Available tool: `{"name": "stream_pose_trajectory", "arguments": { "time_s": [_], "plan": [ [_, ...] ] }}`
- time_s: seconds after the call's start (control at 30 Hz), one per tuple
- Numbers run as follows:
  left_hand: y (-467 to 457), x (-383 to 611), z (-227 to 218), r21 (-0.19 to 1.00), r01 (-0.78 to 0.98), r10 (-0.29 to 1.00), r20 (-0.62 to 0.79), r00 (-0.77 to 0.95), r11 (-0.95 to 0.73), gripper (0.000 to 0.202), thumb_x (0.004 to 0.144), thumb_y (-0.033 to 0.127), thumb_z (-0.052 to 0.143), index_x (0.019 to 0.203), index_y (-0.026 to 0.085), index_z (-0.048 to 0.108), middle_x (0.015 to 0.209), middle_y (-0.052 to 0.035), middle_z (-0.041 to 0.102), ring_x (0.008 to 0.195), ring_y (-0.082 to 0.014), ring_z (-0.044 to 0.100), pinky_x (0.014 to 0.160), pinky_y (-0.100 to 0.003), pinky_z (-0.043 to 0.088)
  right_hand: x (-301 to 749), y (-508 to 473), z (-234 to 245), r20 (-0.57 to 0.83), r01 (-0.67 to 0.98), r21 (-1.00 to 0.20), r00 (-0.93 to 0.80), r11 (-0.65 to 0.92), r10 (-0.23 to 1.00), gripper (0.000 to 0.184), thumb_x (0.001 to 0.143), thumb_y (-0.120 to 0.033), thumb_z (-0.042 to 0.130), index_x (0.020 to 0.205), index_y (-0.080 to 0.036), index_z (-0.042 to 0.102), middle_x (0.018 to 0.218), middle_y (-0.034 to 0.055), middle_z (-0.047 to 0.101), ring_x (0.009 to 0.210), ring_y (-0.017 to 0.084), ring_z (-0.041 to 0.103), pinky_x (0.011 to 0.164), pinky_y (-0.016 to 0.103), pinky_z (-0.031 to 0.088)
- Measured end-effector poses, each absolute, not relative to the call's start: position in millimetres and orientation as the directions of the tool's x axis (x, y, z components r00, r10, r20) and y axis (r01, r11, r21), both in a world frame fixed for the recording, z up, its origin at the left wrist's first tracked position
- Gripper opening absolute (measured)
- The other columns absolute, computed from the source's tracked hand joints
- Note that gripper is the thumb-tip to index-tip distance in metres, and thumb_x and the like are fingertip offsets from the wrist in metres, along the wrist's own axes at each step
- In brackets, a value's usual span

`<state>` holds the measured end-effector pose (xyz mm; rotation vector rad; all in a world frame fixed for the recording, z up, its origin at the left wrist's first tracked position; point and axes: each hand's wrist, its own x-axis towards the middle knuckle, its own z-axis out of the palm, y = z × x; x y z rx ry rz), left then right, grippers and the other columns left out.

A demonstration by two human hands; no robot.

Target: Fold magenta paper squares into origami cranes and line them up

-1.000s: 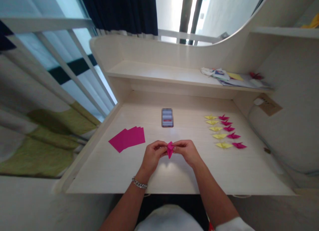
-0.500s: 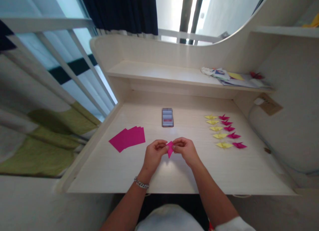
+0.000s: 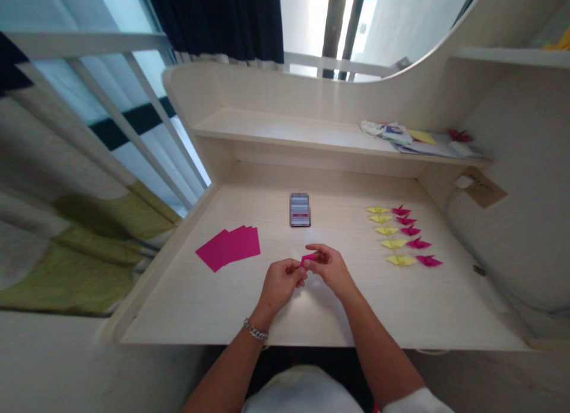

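Note:
A small piece of folded pink paper [image 3: 308, 258] is held above the desk between both hands, partly hidden by the fingers. My left hand [image 3: 282, 280] pinches its lower left end, with a chain bracelet [image 3: 255, 330] round the wrist. My right hand [image 3: 330, 269] grips the paper from the right between thumb and fingers. To the left lie several flat pink paper sheets [image 3: 236, 245], overlapping. On the right stand a column of yellow folded paper cranes [image 3: 386, 230] and, beside it, a column of pink folded paper cranes [image 3: 409, 230].
A phone [image 3: 300, 210] with its screen lit lies beyond my hands on the desk [image 3: 187, 306]. A raised shelf [image 3: 285, 132] runs along the back, with papers [image 3: 414, 140] at its right. A cable [image 3: 467, 247] hangs down the right wall.
The folded paper has turned from upright, point downward, to lying sideways, and more of it is covered. My left fingers have moved lower; my right hand has rolled over it.

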<state>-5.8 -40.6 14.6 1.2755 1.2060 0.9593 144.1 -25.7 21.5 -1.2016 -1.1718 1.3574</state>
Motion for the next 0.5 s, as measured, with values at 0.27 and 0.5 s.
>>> {"name": "stream_pose_trajectory", "arguments": {
  "time_s": [0.27,0.5],
  "plan": [
    [-42.2,-5.2,13.4,0.985,0.170,0.982,-0.025,0.186,-0.007,0.026,0.082,0.038,0.055,0.074,0.016,0.065,0.061,-0.0022,0.064,0.058,-0.0144,0.059,0.058,-0.024,0.045,139.7,-26.4,20.2,-0.110,-0.027,-0.994,-0.029,-0.111,0.994,0.018,0.066,-0.033,0.070,0.069,-0.015,0.068,0.058,0.0008,0.062,0.052,0.012,0.052,0.051,0.024,0.042],
    [-39.8,-10.4,20.2,0.959,0.284,0.985,-0.035,0.168,-0.015,0.029,0.083,0.038,0.053,0.070,0.016,0.066,0.057,-0.0014,0.064,0.052,-0.0134,0.056,0.053,-0.023,0.043,136.8,-27.8,17.4,-0.098,-0.060,-0.994,0.026,-0.096,0.995,0.020,0.070,-0.035,0.067,0.070,-0.015,0.070,0.059,0.0016,0.063,0.051,0.011,0.050,0.049,0.023,0.040]
  ]
}}
